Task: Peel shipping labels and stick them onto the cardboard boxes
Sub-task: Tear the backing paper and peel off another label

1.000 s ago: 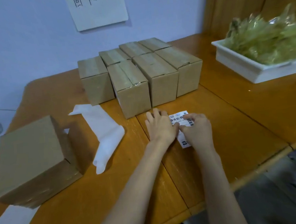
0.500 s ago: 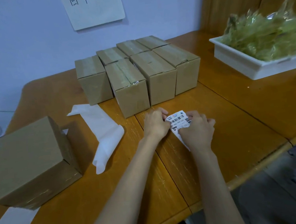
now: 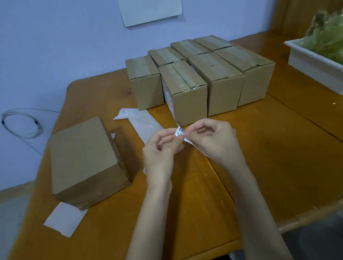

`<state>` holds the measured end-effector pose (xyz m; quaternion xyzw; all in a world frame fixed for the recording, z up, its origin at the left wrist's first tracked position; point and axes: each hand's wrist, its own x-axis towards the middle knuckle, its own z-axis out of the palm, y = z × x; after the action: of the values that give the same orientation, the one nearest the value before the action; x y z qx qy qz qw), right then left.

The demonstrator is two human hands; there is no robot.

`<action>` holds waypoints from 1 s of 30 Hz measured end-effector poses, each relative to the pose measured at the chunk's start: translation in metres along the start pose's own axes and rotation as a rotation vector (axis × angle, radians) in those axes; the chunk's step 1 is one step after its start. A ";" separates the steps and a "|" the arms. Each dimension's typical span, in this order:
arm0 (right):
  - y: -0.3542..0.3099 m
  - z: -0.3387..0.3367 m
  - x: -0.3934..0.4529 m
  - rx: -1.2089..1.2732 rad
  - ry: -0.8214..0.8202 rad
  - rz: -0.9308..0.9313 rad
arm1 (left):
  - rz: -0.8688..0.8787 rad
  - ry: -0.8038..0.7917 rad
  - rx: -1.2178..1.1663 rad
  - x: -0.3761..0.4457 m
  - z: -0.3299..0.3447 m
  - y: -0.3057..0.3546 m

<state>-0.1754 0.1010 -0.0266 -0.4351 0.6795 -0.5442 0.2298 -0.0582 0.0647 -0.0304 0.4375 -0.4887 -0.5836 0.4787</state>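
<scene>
Both hands pinch shipping label, lifted above table mid-front: left hand and right hand at opposite sides of one corner. Step: peeling label from backing. Next: strip backing fully, press label onto box from cluster of cardboard boxes at back edge.

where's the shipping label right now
In the head view the shipping label is lifted off the table, pinched between the left hand and right hand, just in front of the group of small cardboard boxes.
</scene>
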 end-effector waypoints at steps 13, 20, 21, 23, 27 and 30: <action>-0.017 0.024 -0.016 0.049 -0.172 -0.083 | -0.110 -0.019 -0.182 -0.015 -0.043 0.011; -0.018 0.028 -0.017 0.143 -0.194 -0.046 | -0.133 -0.044 -0.215 -0.013 -0.045 0.015; -0.018 0.028 -0.017 0.150 -0.194 -0.045 | -0.141 -0.054 -0.224 -0.013 -0.045 0.015; -0.017 0.027 -0.017 0.150 -0.196 -0.046 | -0.152 -0.082 -0.232 -0.012 -0.045 0.015; -0.018 0.026 -0.018 0.138 -0.188 -0.062 | -0.163 -0.132 -0.206 -0.012 -0.045 0.014; -0.020 0.025 -0.019 0.122 -0.174 -0.075 | -0.110 -0.104 -0.121 -0.012 -0.044 0.014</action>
<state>-0.1395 0.1028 -0.0179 -0.4911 0.6059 -0.5528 0.2936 -0.0118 0.0687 -0.0226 0.4029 -0.4520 -0.6594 0.4456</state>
